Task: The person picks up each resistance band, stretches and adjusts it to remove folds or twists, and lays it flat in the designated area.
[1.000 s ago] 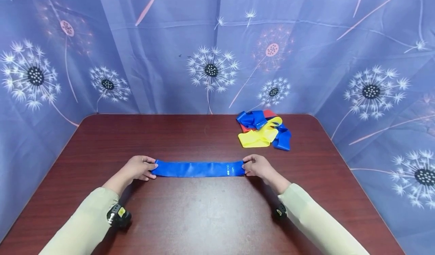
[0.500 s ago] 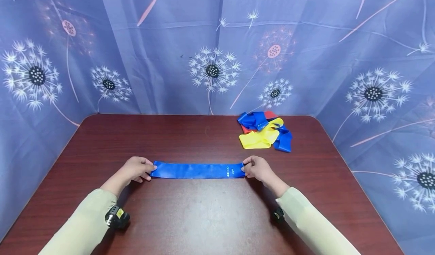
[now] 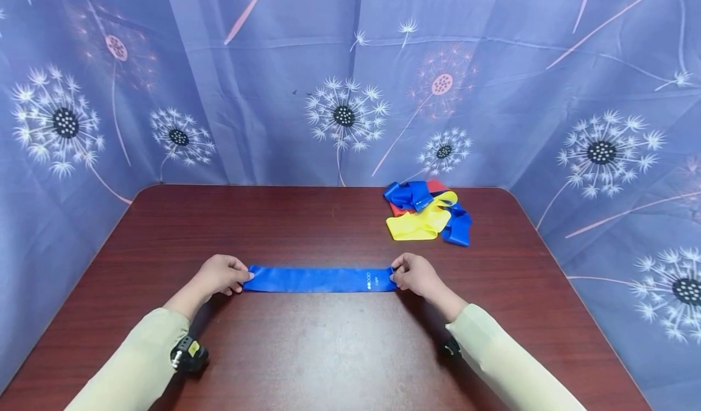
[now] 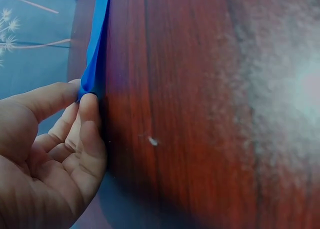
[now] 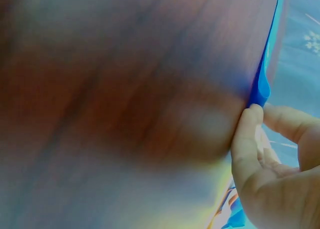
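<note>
A blue resistance band [image 3: 312, 279] stretches flat and straight between my two hands in the head view, with white print near its right end. My left hand [image 3: 221, 274] pinches the left end between thumb and fingers. At the opposite end my right hand [image 3: 416, 274] pinches the band the same way. In the left wrist view the band [image 4: 97, 39] runs away edge-on from the thumb and fingertip, folded into a loop at its end. The right wrist view shows the looped end of the band [image 5: 261, 86] at the fingertips.
Several loose resistance bands, blue, red and yellow [image 3: 418, 223], lie heaped at the back right of the dark wooden table [image 3: 263, 222]. A blue curtain [image 3: 263, 94] with dandelion print stands round the table's back and sides.
The band and both hands have come slightly nearer the table's front. My left hand has shifted a little outward, and the band looks straighter and smoother. The heap has stayed put.
</note>
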Demonstrator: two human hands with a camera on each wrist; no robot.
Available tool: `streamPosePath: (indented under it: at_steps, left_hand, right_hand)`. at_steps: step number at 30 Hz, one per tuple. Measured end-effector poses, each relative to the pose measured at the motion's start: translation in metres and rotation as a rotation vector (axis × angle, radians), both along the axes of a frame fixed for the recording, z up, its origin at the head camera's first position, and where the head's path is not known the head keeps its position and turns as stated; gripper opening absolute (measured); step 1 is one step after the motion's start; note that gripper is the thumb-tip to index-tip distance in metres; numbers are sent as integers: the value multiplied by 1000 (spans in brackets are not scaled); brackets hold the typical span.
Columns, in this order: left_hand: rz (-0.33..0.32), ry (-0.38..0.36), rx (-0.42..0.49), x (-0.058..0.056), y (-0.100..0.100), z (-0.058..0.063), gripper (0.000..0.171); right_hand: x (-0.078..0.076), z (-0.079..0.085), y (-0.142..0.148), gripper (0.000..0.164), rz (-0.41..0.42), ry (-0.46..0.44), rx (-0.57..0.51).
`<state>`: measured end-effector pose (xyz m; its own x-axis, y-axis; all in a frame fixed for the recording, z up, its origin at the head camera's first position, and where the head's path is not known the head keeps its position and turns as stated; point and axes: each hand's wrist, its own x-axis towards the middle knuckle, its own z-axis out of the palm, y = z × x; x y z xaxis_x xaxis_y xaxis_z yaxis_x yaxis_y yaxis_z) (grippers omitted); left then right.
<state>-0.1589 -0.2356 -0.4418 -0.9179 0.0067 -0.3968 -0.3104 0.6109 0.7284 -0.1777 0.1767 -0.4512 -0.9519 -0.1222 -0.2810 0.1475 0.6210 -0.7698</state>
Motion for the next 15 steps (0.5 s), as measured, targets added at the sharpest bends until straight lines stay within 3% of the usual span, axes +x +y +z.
streamPosePath:
  at_steps: [4,15]
  left_hand:
    - [-29,-2,-7,3,-1,0,22]
    - [-77,-89,102,14,-8,-4,23]
  right_hand:
    - [7,2,2,19,32,-7,30]
    - [20,2,9,19,60,-3,60]
